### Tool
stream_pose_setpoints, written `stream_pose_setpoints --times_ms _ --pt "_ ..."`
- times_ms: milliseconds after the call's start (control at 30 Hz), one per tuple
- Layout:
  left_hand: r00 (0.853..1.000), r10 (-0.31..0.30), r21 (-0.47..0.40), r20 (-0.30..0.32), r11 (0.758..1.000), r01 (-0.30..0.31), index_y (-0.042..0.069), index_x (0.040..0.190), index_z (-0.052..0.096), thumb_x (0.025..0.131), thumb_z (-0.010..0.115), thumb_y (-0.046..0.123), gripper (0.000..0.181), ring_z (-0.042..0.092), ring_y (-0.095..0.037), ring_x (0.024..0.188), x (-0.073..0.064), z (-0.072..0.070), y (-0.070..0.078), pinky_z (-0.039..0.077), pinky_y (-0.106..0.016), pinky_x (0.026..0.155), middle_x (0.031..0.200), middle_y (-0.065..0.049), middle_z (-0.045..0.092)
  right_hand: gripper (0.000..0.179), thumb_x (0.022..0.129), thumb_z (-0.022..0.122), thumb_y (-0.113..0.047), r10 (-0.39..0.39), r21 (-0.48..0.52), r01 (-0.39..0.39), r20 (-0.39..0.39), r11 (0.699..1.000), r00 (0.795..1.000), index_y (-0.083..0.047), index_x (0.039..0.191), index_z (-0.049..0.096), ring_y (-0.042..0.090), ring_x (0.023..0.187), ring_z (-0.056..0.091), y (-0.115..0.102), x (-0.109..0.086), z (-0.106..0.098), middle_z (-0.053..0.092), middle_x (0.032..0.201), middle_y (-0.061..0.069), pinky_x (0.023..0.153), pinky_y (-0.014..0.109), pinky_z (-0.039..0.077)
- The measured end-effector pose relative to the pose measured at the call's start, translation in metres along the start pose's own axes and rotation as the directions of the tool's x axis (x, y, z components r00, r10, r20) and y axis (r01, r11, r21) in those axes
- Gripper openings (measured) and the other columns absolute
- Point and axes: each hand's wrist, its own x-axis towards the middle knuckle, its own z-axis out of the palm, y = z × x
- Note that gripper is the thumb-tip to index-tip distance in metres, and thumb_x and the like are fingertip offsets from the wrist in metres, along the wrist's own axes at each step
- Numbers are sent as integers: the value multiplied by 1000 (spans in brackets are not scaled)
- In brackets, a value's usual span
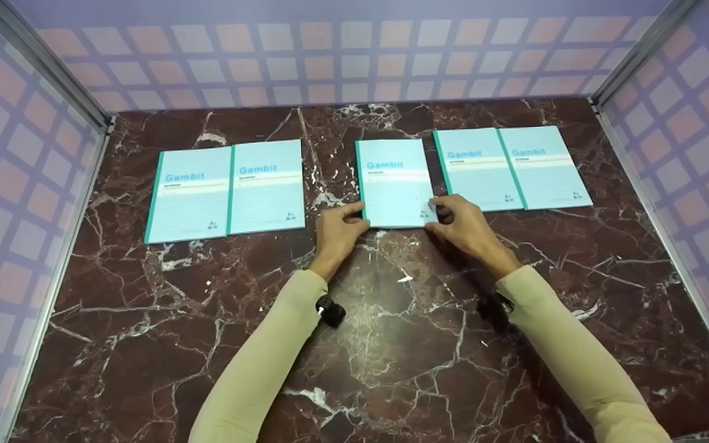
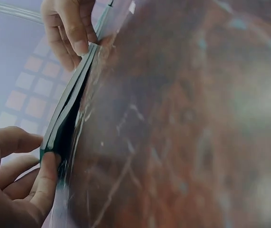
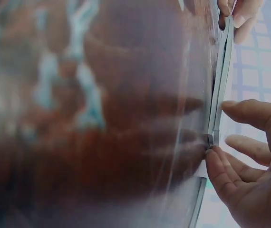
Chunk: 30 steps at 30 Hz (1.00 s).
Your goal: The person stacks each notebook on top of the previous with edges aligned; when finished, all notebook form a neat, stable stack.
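A light blue "Gambit" notebook [image 1: 394,181] with a green spine lies flat in the middle of the dark red marble table [image 1: 391,351]. My left hand [image 1: 357,221] pinches its near left corner, and my right hand [image 1: 434,212] pinches its near right corner. The left wrist view shows the notebook's edge [image 2: 71,102] slightly raised off the marble, my left hand [image 2: 44,149] holding the corner between thumb and forefinger. Seen from the right wrist, my right hand [image 3: 218,130] has its thumb at the notebook's [image 3: 221,76] corner and a finger over the cover.
Two matching notebooks [image 1: 191,194] [image 1: 266,184] lie side by side at the left, and two more [image 1: 476,167] [image 1: 542,165] at the right. Checkered panels with metal rails [image 1: 53,80] wall in the table on three sides.
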Motion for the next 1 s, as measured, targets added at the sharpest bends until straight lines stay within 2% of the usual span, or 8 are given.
stream_pose_setpoints --times_ms 133,233,367,533,633,767,1000 --pt "999 34 82 36 996 -37 3 128 77 88 82 0 41 77 -23 97 3 -2 0 63 -32 84 115 -13 79 50 90 83 0 -39 -82 40 18 996 999 11 135 64 47 121 62 -2 0 0 62 135 30 106 53 53" --pt "995 76 164 61 983 -85 2 128 77 86 83 -2 43 76 -25 101 6 -2 2 62 -33 88 116 -15 78 50 89 83 0 -56 -123 58 19 991 998 11 134 66 48 126 58 -3 0 -1 63 136 30 112 54 47" --pt "989 120 239 89 961 -138 0 127 76 84 84 -4 45 75 -28 104 7 -2 3 61 -34 93 116 -17 77 49 89 82 2 -64 -140 66 17 988 998 12 134 66 49 127 58 -4 0 -2 64 134 30 114 55 45" --pt "973 189 294 130 930 -220 -5 129 73 83 83 -8 47 73 -31 112 8 -1 2 59 -36 100 131 -20 71 50 89 82 1 -56 -154 59 20 986 998 12 135 65 49 128 57 -4 0 -2 63 136 31 115 56 44" --pt "964 232 312 132 913 -263 -7 128 73 82 80 -11 47 72 -33 115 8 0 1 58 -38 101 135 -23 68 50 90 81 0 -66 -160 68 15 985 998 13 135 64 50 129 57 -4 -1 -2 62 137 32 116 56 43" --pt "954 272 317 128 900 -299 -7 125 74 82 78 -13 44 73 -34 113 8 0 1 60 -40 97 130 -23 71 49 90 80 1 -85 -169 85 7 982 996 13 135 64 51 129 56 -3 -2 -1 63 137 32 117 56 42" --pt "946 288 301 150 898 -321 -6 123 76 83 78 -14 41 75 -33 106 8 -1 -2 63 -38 91 127 -22 71 48 90 81 2 -90 -163 90 7 983 996 11 134 66 49 130 57 0 -2 0 64 137 29 114 56 44"
